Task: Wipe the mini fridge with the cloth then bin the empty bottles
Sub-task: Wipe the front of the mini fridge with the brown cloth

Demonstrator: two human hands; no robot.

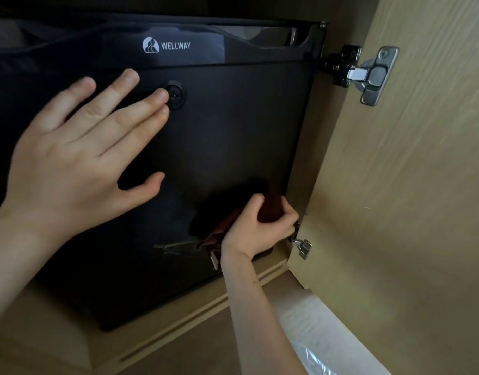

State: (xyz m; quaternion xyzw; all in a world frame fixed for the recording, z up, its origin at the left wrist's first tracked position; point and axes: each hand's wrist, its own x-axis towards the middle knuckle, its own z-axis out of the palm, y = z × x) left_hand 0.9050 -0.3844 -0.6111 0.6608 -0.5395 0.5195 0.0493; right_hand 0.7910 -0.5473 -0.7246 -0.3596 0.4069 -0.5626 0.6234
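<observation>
The black mini fridge fills the view, set inside a wooden cabinet, its door closed and marked WELLWAY. My left hand lies flat on the door with fingers spread, fingertips beside the round lock. My right hand grips a bunched reddish-brown cloth and presses it against the door's lower right corner. A pale scuff mark shows low on the door, left of the cloth. No bottles are in view.
The open wooden cabinet door stands at the right on two metal hinges, the lower one close to my right hand. A bin lined with a clear plastic bag sits at the bottom right. The cabinet's base board runs below the fridge.
</observation>
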